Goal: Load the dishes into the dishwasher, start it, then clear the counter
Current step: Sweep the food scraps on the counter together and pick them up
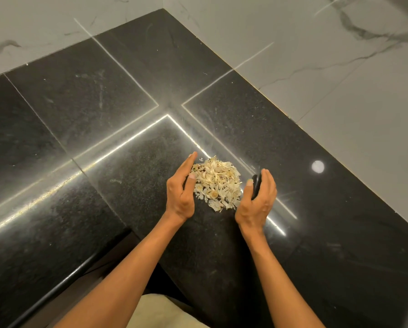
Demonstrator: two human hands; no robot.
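Near the counter's [316, 233] middle, at about five o'clock from the corner seam, lies a loose heap of pale peelings [218, 184]; light, dry and crumbly, it will likely scatter unless cupped from both sides. Left hand [182, 188] stands open-palmed at nine o'clock, touching the heap; right hand [258, 200], at three, curls around a small dark object [256, 185].

White marble-veined walls [316, 55] cornering glossy black stone, lamp-glinted.

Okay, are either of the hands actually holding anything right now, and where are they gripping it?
The right hand holds a small dark object, thumb and fingers round its sides; what it is cannot be told. The left hand holds nothing, open beside the pile of scraps.
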